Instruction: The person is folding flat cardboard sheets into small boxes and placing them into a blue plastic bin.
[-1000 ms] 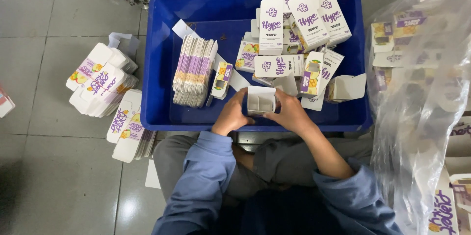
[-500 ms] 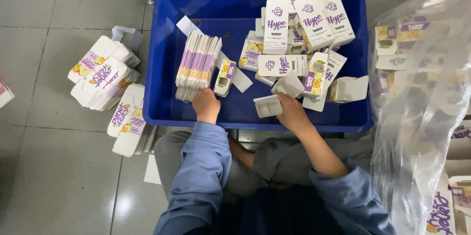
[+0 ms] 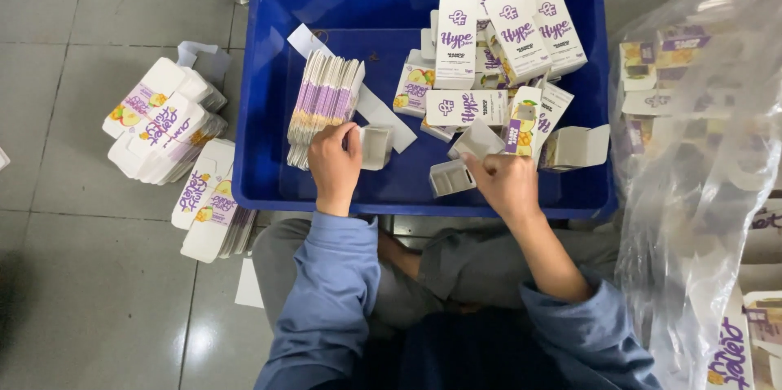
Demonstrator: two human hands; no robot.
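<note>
**Carton folding at the blue tub: one box set down, the next blank in hand**

The big blue plastic tub [image 3: 269, 97] on the tiled floor holds the work. On its right side lies a heap of finished white-and-purple printed cardboard cartons [image 3: 497, 40], roughly a dozen as far as can be counted. On the left of the tub stands a thick upright stack of flat, unfolded carton blanks [image 3: 322, 105], so by my reading a good deal remains to fold. More bundles of flat blanks [image 3: 167, 129] lie on the floor beside the tub, and a clear plastic sack [image 3: 692, 154] of cartons sits to the right.

The left hand [image 3: 336, 164] is closed on a small, partly opened carton [image 3: 375, 147] just beside the stack. The right hand [image 3: 509, 182] rests with loosely curled fingers touching a small open white carton [image 3: 452, 178] lying on the tub floor near the heap.

A second ago both hands held that open carton together at the tub's near edge. Half a second ago the left hand had moved to the foot of the stack; it now grips the next piece.
</note>
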